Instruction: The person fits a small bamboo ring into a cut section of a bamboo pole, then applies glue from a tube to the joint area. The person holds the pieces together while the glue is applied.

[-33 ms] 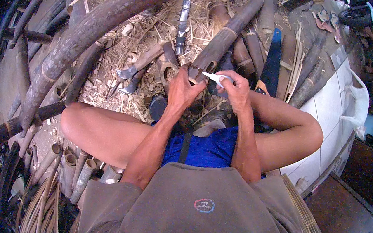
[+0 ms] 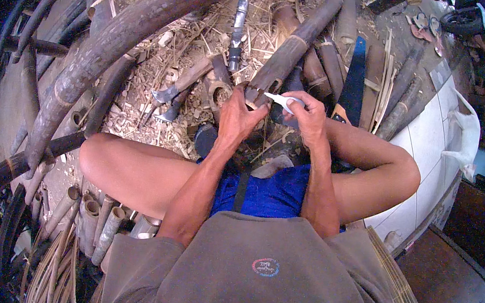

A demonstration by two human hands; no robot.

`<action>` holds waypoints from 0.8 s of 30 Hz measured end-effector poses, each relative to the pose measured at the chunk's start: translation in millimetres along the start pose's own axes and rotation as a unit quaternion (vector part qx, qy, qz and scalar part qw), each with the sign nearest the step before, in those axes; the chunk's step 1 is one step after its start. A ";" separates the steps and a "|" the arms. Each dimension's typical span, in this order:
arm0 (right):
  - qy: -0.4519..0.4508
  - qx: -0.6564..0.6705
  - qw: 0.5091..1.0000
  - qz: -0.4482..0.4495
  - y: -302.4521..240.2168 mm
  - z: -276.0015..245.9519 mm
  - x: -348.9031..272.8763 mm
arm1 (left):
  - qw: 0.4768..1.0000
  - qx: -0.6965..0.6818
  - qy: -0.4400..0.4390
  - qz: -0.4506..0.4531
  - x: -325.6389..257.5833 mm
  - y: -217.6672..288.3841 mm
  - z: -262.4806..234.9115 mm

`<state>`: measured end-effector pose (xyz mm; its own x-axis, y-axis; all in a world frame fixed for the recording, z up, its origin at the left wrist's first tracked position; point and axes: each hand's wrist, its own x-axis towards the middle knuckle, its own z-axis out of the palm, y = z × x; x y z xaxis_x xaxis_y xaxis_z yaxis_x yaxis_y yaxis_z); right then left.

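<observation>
A dark bamboo tube (image 2: 284,61) slants away from me, with a notched opening near its close end. My left hand (image 2: 237,115) is closed around that near end, thumb on the rim. Between the fingers of my right hand (image 2: 308,118) is a small white squeeze bottle (image 2: 284,101) with a pointed nozzle. Its tip is at the notched end of the tube; whether it touches I cannot tell. Beside my left hand lies a shorter bamboo piece (image 2: 217,84) with a hole cut in it. A hammer-like tool with a metal head (image 2: 166,94) rests left of it.
Wood shavings (image 2: 141,105) cover the ground. A handsaw (image 2: 354,74) lies to the right, a silver-and-black tool (image 2: 238,33) ahead. A thick curved bamboo pole (image 2: 101,65) arches across the left. Cut bamboo tubes (image 2: 108,235) stand at the lower left; a white cat (image 2: 465,130) lies on tiles.
</observation>
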<state>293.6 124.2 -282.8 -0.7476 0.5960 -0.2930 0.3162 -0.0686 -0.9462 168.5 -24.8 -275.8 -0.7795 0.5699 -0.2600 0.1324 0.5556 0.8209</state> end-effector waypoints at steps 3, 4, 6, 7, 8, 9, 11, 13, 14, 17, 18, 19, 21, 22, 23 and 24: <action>0.008 0.068 0.998 0.008 -2.3 -6.2 2.9 | 1.000 -0.025 0.015 -0.009 4.2 -11.4 5.1; 0.014 0.087 0.996 0.013 -6.2 -5.6 2.6 | 0.999 -0.032 0.032 -0.004 8.9 -23.4 9.0; 0.033 0.125 0.991 0.022 -15.0 -6.6 3.0 | 0.988 -0.146 0.017 -0.048 16.8 -31.9 10.9; 0.041 0.140 0.989 0.019 -11.6 -9.3 5.4 | 0.963 -0.251 -0.014 -0.097 20.8 -27.9 8.5; 0.044 0.144 0.988 0.017 -11.9 -11.1 6.5 | 0.924 -0.351 -0.047 -0.145 24.9 -24.4 7.8; 0.040 0.149 0.988 0.015 -12.3 -10.4 6.8 | 0.887 -0.438 -0.078 -0.125 26.2 -24.4 8.3; 0.029 0.144 0.989 0.013 -11.6 -8.5 8.0 | 0.848 -0.480 -0.102 -0.199 30.2 -37.2 7.8; 0.019 0.126 0.992 0.016 -6.5 -7.4 10.0 | 0.812 -0.522 -0.109 -0.239 29.8 -34.7 6.5; 0.015 0.116 0.993 0.013 -4.2 -6.3 10.9 | 0.803 -0.533 -0.115 -0.241 30.1 -35.9 7.6; 0.002 0.084 0.996 0.004 2.3 -0.6 14.4 | 0.780 -0.560 -0.132 -0.245 31.9 -43.7 12.2; -0.002 0.074 0.997 0.002 4.4 1.1 15.7 | 0.775 -0.566 -0.137 -0.247 32.3 -44.7 13.6; -0.006 0.064 0.998 0.000 5.8 2.4 16.5 | 0.769 -0.571 -0.142 -0.249 32.6 -45.8 14.7; -0.008 0.049 0.999 -0.002 6.8 5.4 16.9 | 0.767 -0.573 -0.140 -0.252 32.8 -46.4 15.4; -0.009 0.041 0.999 -0.003 7.0 6.2 16.9 | 0.766 -0.574 -0.140 -0.253 32.8 -45.9 15.2; -0.009 0.035 0.999 -0.004 6.6 6.4 16.5 | 0.764 -0.576 -0.143 -0.253 32.6 -45.4 14.8; -0.010 0.030 0.999 -0.007 5.8 6.9 16.2 | 0.762 -0.578 -0.145 -0.253 32.2 -44.8 13.7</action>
<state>279.3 128.0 -294.0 -0.7630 0.5816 -0.2822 0.2714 -0.1081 -0.9564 145.9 -22.9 -327.9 -0.3605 0.6631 -0.6559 -0.8993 -0.0604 0.4332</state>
